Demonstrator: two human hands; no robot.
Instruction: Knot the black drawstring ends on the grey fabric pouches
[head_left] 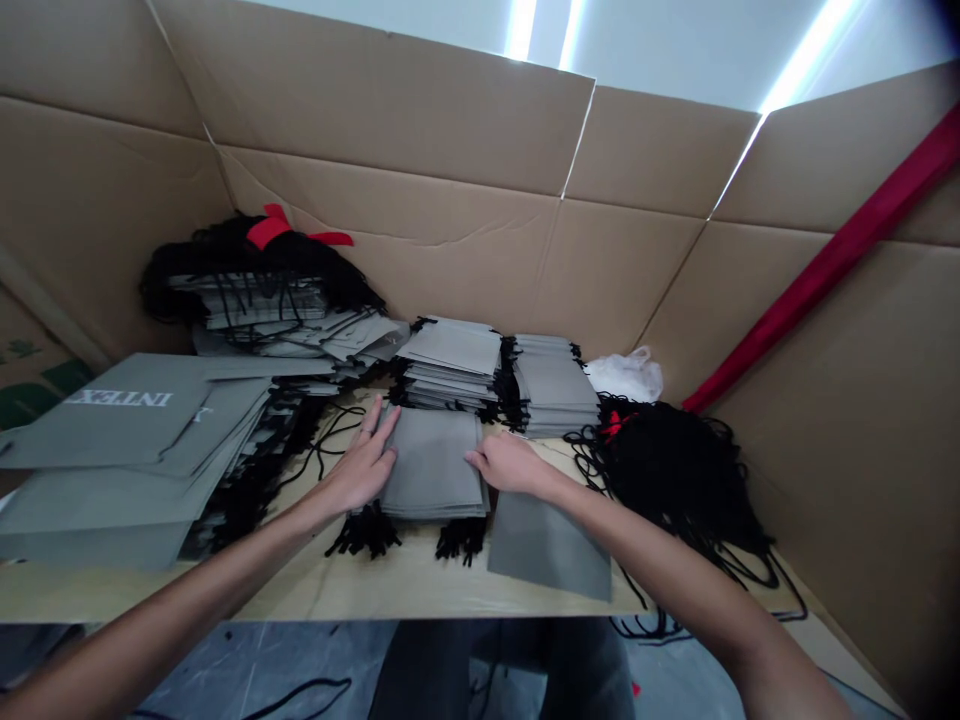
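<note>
A neat stack of flat grey bags lies in front of me, with black cord ends sticking out at its near edge. My left hand rests along the left side of this stack, fingers stretched and apart. At the opposite side my right hand is closed, its thumb and curled index finger on the stack's right edge; the other fingertips are hidden. Partly under my right forearm lies a single grey sheet or bag.
Two more grey stacks stand behind. Larger grey bags with white lettering are piled at left, below a heap of black cords. Another black cord bundle and a white plastic bag lie right. Cardboard walls enclose the table.
</note>
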